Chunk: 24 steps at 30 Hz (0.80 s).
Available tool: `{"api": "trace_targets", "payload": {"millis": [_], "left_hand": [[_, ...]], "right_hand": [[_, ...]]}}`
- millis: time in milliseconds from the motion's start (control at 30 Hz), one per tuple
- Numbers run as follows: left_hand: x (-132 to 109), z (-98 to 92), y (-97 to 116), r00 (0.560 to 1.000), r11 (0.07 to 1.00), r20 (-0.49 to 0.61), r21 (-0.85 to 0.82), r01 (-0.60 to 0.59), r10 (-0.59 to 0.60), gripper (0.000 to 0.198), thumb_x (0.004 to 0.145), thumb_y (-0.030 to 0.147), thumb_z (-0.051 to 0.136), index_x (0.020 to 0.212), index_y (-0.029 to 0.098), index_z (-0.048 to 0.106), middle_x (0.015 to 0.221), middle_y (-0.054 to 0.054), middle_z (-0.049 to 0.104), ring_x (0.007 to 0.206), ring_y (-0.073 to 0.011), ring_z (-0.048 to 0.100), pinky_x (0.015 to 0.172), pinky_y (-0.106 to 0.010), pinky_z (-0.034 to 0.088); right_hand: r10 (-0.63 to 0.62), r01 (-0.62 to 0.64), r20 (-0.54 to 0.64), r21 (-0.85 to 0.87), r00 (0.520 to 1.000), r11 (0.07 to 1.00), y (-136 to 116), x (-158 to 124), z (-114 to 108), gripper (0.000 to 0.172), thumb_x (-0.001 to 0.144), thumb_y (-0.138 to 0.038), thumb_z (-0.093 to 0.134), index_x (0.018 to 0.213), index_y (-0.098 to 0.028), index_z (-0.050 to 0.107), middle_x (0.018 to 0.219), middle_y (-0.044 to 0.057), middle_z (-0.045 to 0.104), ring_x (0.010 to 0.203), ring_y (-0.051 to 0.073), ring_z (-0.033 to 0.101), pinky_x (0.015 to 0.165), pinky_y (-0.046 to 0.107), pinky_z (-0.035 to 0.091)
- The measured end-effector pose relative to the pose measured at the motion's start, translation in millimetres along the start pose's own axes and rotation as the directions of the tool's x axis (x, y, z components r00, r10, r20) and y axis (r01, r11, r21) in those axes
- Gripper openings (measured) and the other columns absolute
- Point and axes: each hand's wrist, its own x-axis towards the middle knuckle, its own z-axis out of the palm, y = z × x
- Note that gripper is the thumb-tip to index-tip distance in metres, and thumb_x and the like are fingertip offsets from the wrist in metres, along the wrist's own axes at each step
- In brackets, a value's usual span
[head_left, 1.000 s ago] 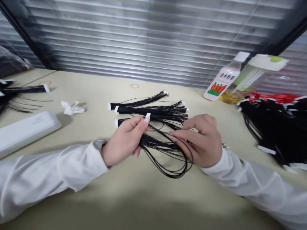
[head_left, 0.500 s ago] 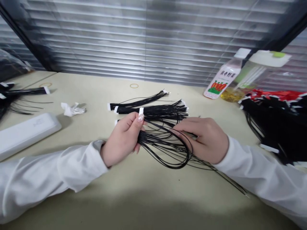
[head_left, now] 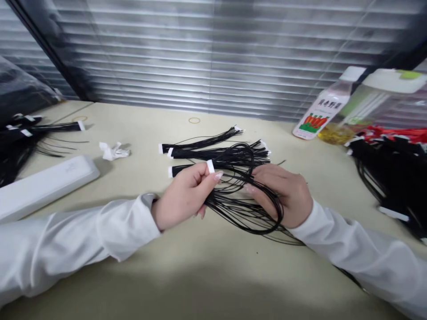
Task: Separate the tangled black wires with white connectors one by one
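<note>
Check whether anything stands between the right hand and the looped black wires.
Nothing visible does. The looped black wires run from the left hand and cross directly in front of the right hand; whether they touch it is hard to tell. The bottle stands farther back, to the right.

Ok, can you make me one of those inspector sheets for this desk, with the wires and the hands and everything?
Surface: pale table, one tiny dark speck near the front.
Job's things: held wires, black and looped; a white end piece sticks up.
Left fingers: pinching the held wires beside the white end piece.
Right fingers: among the loops; grip unclear.
Cables: black bundles behind the hands; piles at left and right.
Clutter: crumpled white scrap, long white case, labelled bottle, lidded jug.
Surroundings: slatted blinds behind.
</note>
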Motion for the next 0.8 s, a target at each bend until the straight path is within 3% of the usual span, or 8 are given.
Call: {"api": "trace_targets", "payload": {"millis": [100, 233, 533, 800], "left_hand": [[0.2, -0.6, -0.4, 1.0, 1.0, 0.01, 0.019, -0.003, 0.003, 0.031, 0.081, 0.044, 0.042, 0.07, 0.015, 0.038, 0.052, 0.008, 0.034, 0.029, 0.0005, 0.041, 0.026, -0.009, 0.034], [0.3, -0.3, -0.7, 1.0, 1.0, 0.027, 0.027, -0.012, 0.011, 0.03, 0.081, 0.043, 0.041, 0.07, 0.015, 0.039, 0.054, 0.008, 0.035, 0.03, 0.0009, 0.04, 0.027, -0.01, 0.037], [0.1, -0.1, -0.4, 0.997, 0.998, 0.077, 0.061, -0.031, 0.026, 0.03, 0.083, 0.042, 0.037, 0.072, 0.015, 0.041, 0.055, 0.007, 0.037, 0.032, 0.0008, 0.041, 0.028, -0.009, 0.037], [-0.8, -1.1, 0.1, 0.991, 0.994, 0.122, 0.091, -0.064, 0.053, 0.029, 0.084, 0.039, 0.037, 0.069, 0.014, 0.04, 0.051, 0.008, 0.035, 0.034, 0.0001, 0.042, 0.03, -0.008, 0.035]], "right_hand": [[-0.093, 0.093, -0.019, -0.027, 0.995, 0.995, 1.6, 1.0, 2.5, 0.004, 0.077, -0.018, 0.055, 0.076, -0.02, 0.057, 0.069, 0.002, 0.062, 0.078, 0.017, 0.059, 0.08, 0.033, 0.047], [-0.138, 0.139, 0.018, -0.045, 0.99, 0.989, 4.3, 0.6, 6.1, 0.005, 0.077, -0.018, 0.055, 0.08, -0.019, 0.058, 0.076, 0.003, 0.065, 0.083, 0.017, 0.06, 0.082, 0.033, 0.048], [-0.113, 0.115, 0.154, -0.002, 0.982, 0.993, 3.4, 2.8, 6.3, 0.009, 0.079, -0.016, 0.052, 0.072, -0.016, 0.059, 0.085, 0.007, 0.065, 0.084, 0.018, 0.059, 0.077, 0.031, 0.048], [-0.085, 0.066, 0.238, 0.087, 0.967, 0.994, 6.1, 0.5, 5.8, 0.008, 0.08, -0.015, 0.05, 0.081, -0.016, 0.058, 0.089, 0.007, 0.063, 0.088, 0.018, 0.057, 0.078, 0.031, 0.047]]}}
